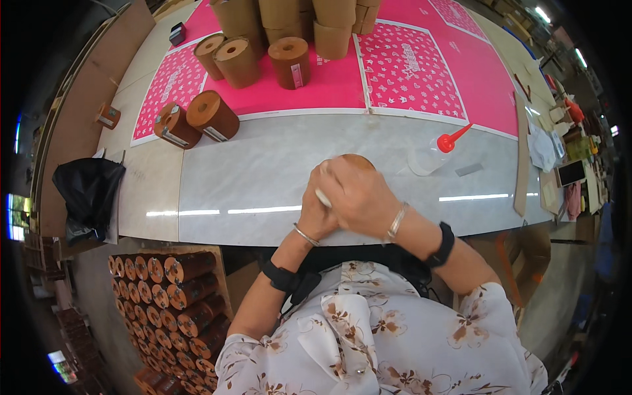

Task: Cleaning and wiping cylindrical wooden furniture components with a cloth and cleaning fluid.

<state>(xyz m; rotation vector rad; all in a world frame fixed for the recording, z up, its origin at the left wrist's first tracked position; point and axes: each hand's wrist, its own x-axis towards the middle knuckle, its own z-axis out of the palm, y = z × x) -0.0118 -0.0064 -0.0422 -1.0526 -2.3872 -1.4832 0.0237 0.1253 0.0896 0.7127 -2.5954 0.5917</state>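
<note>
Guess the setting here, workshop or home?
Likely a small workshop or packing line. Brown rolls sit on pink printed sheets, many more stack in a bin below, and a glue bottle lies on the table.

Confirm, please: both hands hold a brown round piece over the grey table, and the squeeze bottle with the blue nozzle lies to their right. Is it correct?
Not quite. In the head view the squeeze bottle has a red nozzle, not blue. The rest stands: the left hand and right hand hold the brown round piece over the grey table.

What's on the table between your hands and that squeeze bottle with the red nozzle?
Nothing: in the head view, only bare grey tabletop lies between the right hand and the clear squeeze bottle.
</note>
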